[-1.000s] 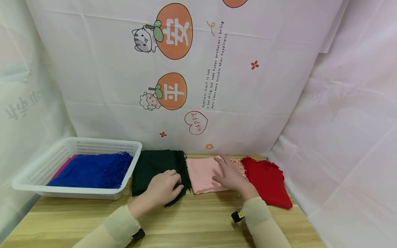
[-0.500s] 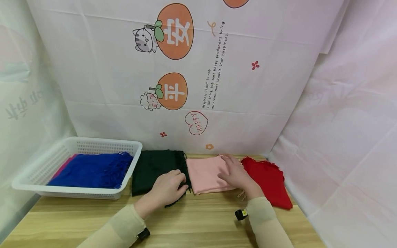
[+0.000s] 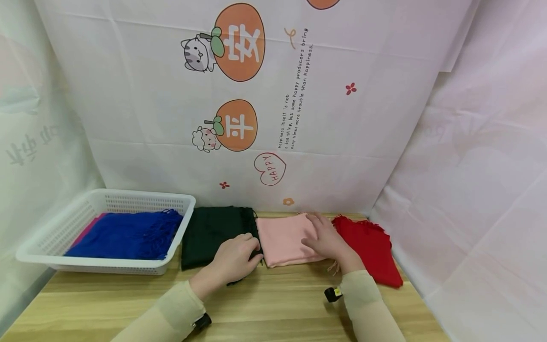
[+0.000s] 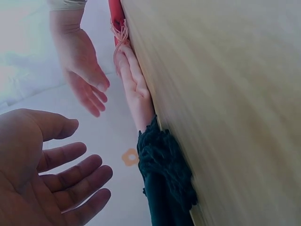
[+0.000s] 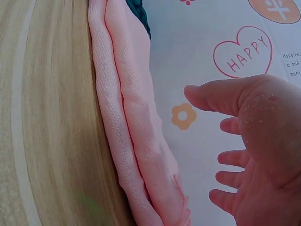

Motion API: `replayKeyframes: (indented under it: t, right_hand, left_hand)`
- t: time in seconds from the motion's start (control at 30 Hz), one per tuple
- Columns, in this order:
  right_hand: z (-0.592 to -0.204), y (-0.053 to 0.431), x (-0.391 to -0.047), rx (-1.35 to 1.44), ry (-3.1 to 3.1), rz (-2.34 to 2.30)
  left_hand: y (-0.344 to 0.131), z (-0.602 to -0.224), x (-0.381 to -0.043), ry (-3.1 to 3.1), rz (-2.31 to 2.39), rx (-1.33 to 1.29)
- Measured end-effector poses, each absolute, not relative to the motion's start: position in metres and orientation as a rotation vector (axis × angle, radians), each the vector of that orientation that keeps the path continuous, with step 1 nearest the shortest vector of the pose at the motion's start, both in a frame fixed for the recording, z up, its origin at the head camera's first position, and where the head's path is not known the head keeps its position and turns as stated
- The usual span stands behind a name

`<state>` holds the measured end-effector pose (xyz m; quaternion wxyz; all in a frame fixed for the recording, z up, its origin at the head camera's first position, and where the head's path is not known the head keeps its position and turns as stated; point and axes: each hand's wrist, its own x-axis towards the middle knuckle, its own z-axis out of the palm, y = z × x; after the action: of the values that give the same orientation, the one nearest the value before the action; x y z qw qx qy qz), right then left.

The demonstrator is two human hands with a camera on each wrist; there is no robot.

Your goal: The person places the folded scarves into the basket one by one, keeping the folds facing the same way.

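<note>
A dark green folded scarf [image 3: 213, 232] with a fringed edge lies beside a light pink folded scarf [image 3: 284, 240]. Over the green fringe hovers my left hand [image 3: 237, 259], its fingers relaxed and holding nothing. My right hand [image 3: 329, 240] hangs over the right end of the pink scarf and hides most of its fringe. Both wrist views show gaps between the hands and the cloth. In the right wrist view the right hand [image 5: 263, 150] has its fingers spread beside the layered pink fold. A red folded scarf [image 3: 367, 249] lies just right of the right hand.
At the left stands a white plastic basket [image 3: 107, 262] with a blue fringed scarf [image 3: 128, 235] lying over a magenta one [image 3: 87, 228]. Everything rests on a wood-grain table [image 3: 273, 304], backed by a printed white sheet [image 3: 325, 180] with more white sheeting at both sides.
Both hands have shifted slightly right, the left one further over the green fringe and the right one toward the pink scarf's right end. The scarves and basket look unmoved.
</note>
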<state>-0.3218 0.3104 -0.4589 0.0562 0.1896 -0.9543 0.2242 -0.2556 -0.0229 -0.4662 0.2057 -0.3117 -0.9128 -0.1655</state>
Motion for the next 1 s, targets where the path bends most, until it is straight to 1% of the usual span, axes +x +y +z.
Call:
replayKeyframes:
  t: [0.77, 1.0]
  right_hand:
    - [-0.458, 0.317, -0.324, 0.544, -2.947, 0.700]
    - [-0.462, 0.323, -0.327, 0.500, -2.989, 0.740]
  left_hand:
    - [-0.006, -0.471, -0.260, -2.562, -0.496, -0.893]
    - [-0.002, -0.472, -0.262, -2.609, -0.524, -0.896]
